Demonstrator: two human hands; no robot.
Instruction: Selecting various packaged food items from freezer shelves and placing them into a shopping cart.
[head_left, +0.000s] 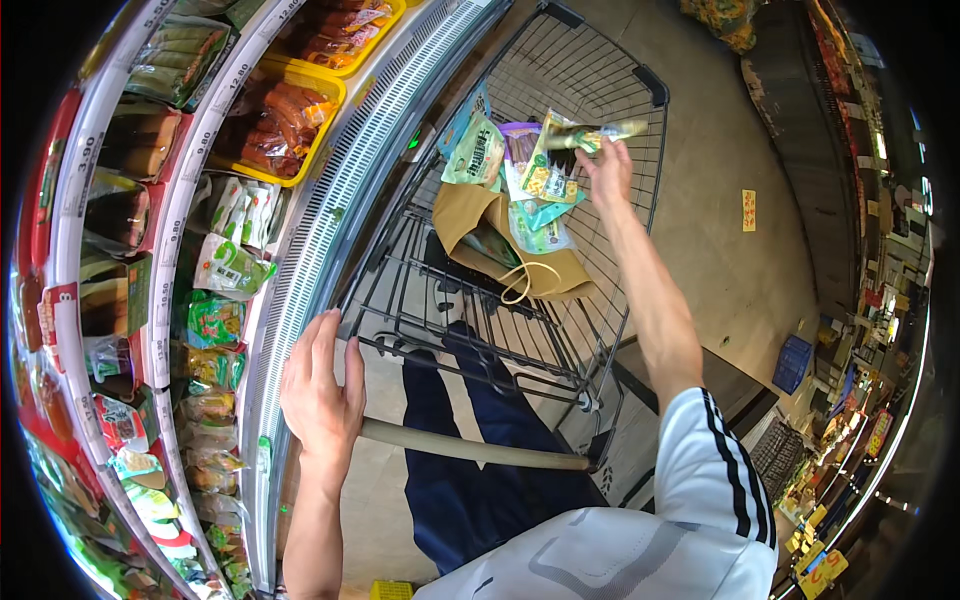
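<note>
My right hand (609, 171) is over the far right part of a wire shopping cart (637, 195), with a slim clear food packet (592, 136) in its fingers; the packet is blurred by motion. Below it lies a yellow-and-white packet (538, 176), beside a purple-topped packet (521, 142) and a pale green pouch (478, 150). A brown paper bag (465, 210) with a looped handle leans open in the basket, and a teal-and-clear packet (541, 225) rests against it. My left hand (322, 382), thumb apart, is at the cart's near left corner, by the push handle (480, 448).
An open refrigerated shelf (161, 300) of packaged food runs along my left, close to the cart. Yellow trays (337, 90) of sausages stand on it. Tiled floor (720, 150) lies to the right, with a blue crate (793, 364) and market displays beyond.
</note>
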